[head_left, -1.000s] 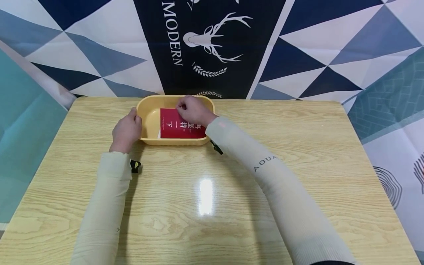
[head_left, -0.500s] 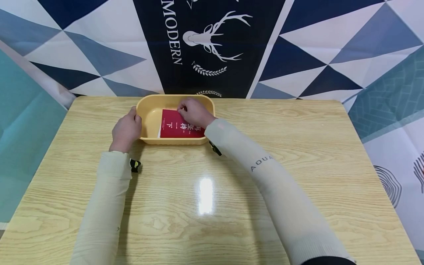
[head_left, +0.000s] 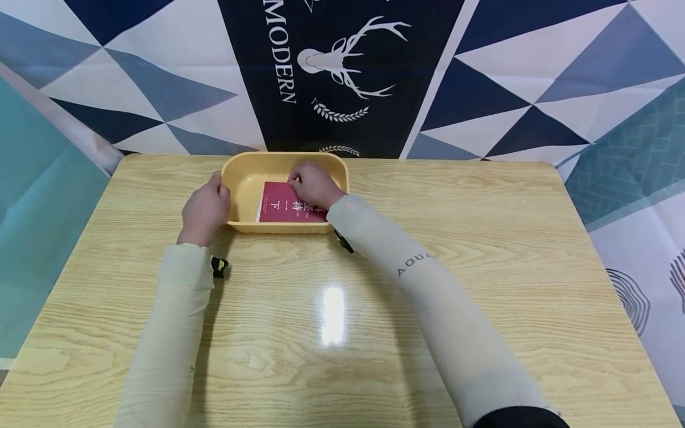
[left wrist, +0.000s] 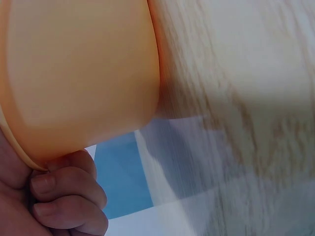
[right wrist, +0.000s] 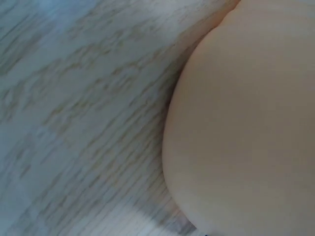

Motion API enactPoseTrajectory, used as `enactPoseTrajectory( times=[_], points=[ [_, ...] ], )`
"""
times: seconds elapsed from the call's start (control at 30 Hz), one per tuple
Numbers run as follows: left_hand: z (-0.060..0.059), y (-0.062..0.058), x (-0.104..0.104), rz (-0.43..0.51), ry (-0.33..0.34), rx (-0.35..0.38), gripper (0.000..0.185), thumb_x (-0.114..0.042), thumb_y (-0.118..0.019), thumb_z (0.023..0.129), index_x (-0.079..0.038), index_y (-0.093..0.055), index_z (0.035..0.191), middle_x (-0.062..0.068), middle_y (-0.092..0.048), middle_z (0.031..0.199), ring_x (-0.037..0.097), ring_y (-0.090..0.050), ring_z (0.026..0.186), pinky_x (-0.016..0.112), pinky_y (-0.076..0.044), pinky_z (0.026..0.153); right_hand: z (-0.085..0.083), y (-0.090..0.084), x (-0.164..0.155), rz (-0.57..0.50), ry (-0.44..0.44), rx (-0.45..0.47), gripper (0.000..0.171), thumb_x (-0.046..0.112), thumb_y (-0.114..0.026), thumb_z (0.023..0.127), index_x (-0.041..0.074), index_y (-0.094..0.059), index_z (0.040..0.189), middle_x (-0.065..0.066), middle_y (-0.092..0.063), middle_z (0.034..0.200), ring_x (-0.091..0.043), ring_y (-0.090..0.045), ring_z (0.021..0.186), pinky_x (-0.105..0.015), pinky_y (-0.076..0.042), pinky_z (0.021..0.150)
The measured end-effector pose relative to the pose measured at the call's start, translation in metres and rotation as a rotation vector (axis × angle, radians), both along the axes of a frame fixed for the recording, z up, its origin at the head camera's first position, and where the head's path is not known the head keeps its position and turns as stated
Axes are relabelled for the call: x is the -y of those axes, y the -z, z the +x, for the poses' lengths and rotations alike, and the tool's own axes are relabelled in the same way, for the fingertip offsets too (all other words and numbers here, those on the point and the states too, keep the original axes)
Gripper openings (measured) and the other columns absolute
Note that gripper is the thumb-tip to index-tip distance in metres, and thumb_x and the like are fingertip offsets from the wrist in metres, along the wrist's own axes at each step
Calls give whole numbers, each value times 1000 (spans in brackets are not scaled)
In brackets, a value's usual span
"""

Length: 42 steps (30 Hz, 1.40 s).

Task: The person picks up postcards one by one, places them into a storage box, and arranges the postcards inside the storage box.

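A yellow plastic basin (head_left: 248, 175) stands at the table's back edge in the head view. My left hand (head_left: 205, 208) grips its left rim. In the left wrist view, curled fingers (left wrist: 69, 196) hold that rim beside the basin's outer wall (left wrist: 83, 64). Inside the basin is a red book (head_left: 280, 199) with white characters on its cover. My right hand (head_left: 316, 185) reaches over the right rim and pinches the book's far edge. Its wrist hides the book's right end. The right wrist view shows only the basin's outer wall (right wrist: 236, 123); the hand is out of that picture.
The wood-grain table (head_left: 332, 380) spreads out in front of the basin. Just behind the basin hangs a patterned cloth (head_left: 342, 77) with a deer head and triangles. A dark wrist strap piece (head_left: 219, 267) shows beside the left sleeve.
My right hand and the book have shifted slightly toward me inside the basin, and the cover looks paler. The right forearm has swung a little left. My left hand stays on the rim.
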<state>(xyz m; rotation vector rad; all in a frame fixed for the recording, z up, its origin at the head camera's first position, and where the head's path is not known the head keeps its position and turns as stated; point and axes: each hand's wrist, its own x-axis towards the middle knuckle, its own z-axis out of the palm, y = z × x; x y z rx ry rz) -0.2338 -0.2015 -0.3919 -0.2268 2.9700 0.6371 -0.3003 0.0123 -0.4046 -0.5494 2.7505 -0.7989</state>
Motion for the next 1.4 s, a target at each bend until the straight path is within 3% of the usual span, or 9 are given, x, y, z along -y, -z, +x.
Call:
enactPoseTrajectory(
  times=[0.43,0.7,0.97,1.4],
  points=[
    [0,-3,-2,3,-4,19,51,-27,-19,100,-12,-25,148,29,-56,119,43,-57,96,53,-44,73,4,-1,-2,57,-2,-8,24,26,-47,97,11,-64,104,-3,-58,106,-15,-50,100,-29,-40,97],
    [0,-5,-3,6,5,15,51,-27,-19,100,-12,-25,148,29,-56,118,41,-57,94,52,-44,72,7,-4,-4,97,2,-17,25,30,-50,95,13,-63,107,-2,-57,106,-15,-48,97,-29,-40,93],
    [0,-6,-4,1,9,19,51,-27,-19,100,-11,-25,148,29,-55,119,42,-57,95,53,-44,74,9,-7,-6,148,14,-43,24,32,-54,92,16,-63,106,0,-58,112,-15,-48,106,-34,-39,97],
    [-1,-3,0,7,11,24,53,-27,-18,100,-11,-20,150,30,-51,126,44,-56,101,55,-43,80,13,-17,-11,138,-13,-60,25,32,-52,93,15,-63,108,-2,-58,110,-17,-48,103,-33,-40,96]
  ],
)
